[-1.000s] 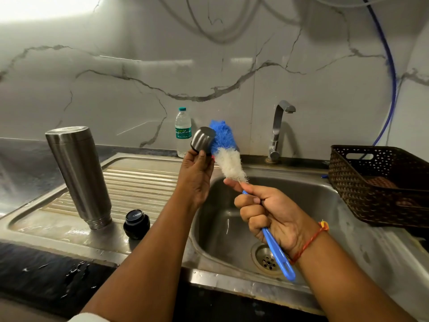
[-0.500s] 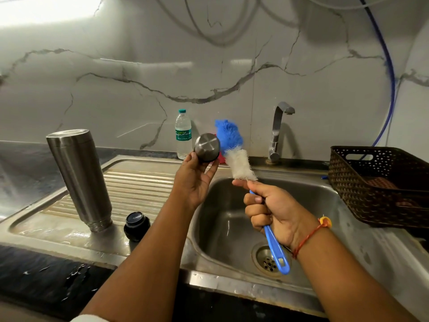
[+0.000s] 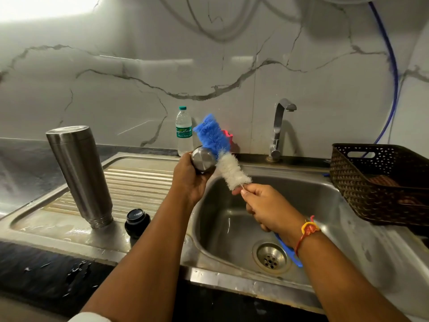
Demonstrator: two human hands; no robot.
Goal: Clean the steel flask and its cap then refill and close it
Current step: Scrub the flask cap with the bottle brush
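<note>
Tall cylindrical steel flask (image 3: pixel 80 177): stood inverted, threaded mouth down, on the wet ribbed steel drainboard (image 3: pixel 139 180) left of the basin (image 3: pixel 313 205). Body seen leaning, top toward the left.

Small round black stopper (image 3: pixel 137 222): set upright on the drainboard just beside the flask's mouth end, to its right, not touching it.

Rounded steel cap (image 3: pixel 202 159): held up over the basin's left edge, gripped in the left hand (image 3: pixel 189 180), closed shiny end turned toward the camera.

Blue-and-white bristled bottle brush (image 3: pixel 228 169): blue handle gripped in the right hand (image 3: pixel 267 209), bristles laid against the cap's right side, blue tip uppermost.
</note>
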